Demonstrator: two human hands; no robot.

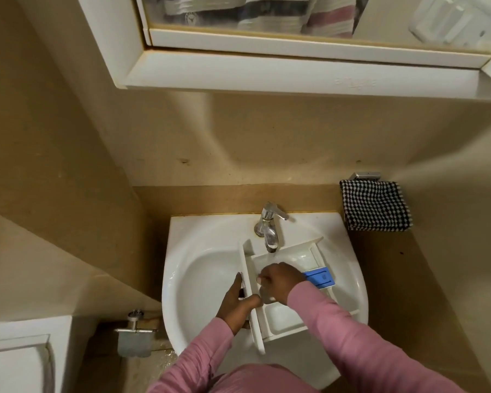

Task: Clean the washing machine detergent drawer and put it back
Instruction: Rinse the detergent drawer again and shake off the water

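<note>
Btm left: white ceramic toilet cistern (17, 350), then a grey metal paper holder (133, 340) on the beige wall, just beside the white ceramic wash basin (199, 231). The left hand (238, 304), pink sleeve, grips the front panel of the white plastic detergent drawer (284, 316), w/ fingers wrapped over the panel's outer face and thumb on the inner side. The drawer sits tilted across the basin's right half, front panel toward the left, back end under the chrome single-lever tap (270, 225). The right hand (281, 280) is inside the drawer's middle compartment, fingers curled down; can't tell if it holds anything. Just right of it, the blue plastic softener insert (319, 277) sits in the drawer. Far right, a black-and-white checked cloth (376, 205) hangs on the wall. Above all, a white mirror cabinet (267, 78).
</note>
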